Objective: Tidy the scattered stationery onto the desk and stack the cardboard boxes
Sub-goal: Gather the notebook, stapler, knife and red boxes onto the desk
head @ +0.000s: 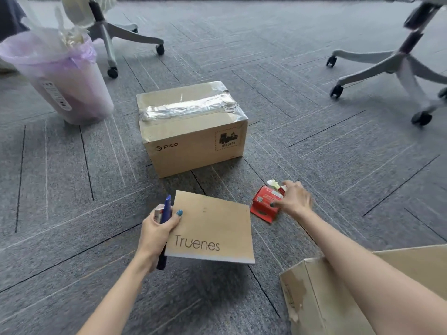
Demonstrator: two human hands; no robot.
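Left hand (157, 228) is gripping a notebook (212, 228) and blue pen (166, 209); right hand (294, 198) is grasping a red box (263, 204) on the carpet (72, 213).

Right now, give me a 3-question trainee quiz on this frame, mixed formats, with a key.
1. True or false: the taped cardboard box sits on the carpet, touched by neither hand.
2. Multiple choice: the left hand holds the brown notebook together with: A) scissors B) a blue pen C) a ruler.
3. Fill in: the right hand grips a small box whose colour is ___.

Key: 1 true; 2 B; 3 red.
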